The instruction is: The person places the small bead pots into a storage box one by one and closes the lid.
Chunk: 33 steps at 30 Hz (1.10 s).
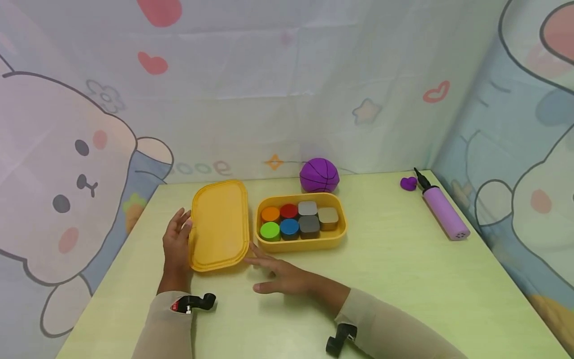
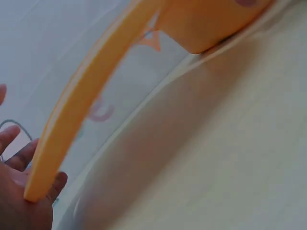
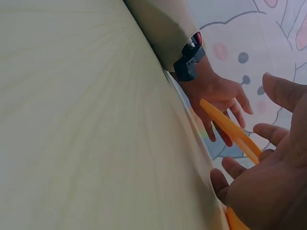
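A yellow rectangular lid (image 1: 219,224) is tilted above the table, left of its matching box. My left hand (image 1: 177,244) supports the lid's left edge, which lies against the palm in the left wrist view, with the fingers (image 2: 21,158) extended around it. In the right wrist view that left hand (image 3: 216,98) shows straight, spread fingers. At the lid's near right corner is my right hand (image 1: 287,276), its fingertips right at the rim and the thumb (image 3: 283,91) held away. The yellow box (image 1: 309,244) holds several round and square capped containers (image 1: 289,228) in various colours.
A purple ball (image 1: 319,175) stands behind the box near the wall. At the back right lie a lilac hand pump (image 1: 446,212) with a black nozzle and a small purple object (image 1: 408,184). A printed cloth (image 1: 287,99) bounds the pale table (image 1: 403,289).
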Each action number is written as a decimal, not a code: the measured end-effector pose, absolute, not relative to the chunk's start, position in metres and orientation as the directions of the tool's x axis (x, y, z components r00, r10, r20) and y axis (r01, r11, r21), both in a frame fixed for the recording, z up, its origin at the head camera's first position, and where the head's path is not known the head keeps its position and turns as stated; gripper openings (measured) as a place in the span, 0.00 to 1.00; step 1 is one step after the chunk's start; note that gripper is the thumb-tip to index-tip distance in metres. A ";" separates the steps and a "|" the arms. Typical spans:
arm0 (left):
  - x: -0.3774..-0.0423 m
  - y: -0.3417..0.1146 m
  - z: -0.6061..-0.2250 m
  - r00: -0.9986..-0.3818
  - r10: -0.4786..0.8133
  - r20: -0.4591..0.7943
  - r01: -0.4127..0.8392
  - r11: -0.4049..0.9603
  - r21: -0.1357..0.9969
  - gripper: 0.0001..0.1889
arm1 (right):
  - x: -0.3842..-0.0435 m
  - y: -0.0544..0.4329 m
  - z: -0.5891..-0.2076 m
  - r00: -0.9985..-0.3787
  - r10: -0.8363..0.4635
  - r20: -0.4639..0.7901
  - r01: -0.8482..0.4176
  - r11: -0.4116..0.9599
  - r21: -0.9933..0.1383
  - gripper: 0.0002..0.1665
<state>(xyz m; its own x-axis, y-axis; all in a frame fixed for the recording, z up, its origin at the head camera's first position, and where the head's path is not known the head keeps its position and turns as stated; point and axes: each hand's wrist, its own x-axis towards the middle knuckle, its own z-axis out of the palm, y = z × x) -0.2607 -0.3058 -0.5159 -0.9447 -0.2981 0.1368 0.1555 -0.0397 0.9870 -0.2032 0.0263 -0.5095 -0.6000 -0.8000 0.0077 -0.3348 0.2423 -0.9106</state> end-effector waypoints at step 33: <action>-0.235 -0.114 -0.475 -0.915 -0.305 0.264 0.369 -0.372 0.852 0.45 | -0.235 0.085 -0.466 -0.867 -0.411 0.282 -0.238 -0.155 -0.959 0.80</action>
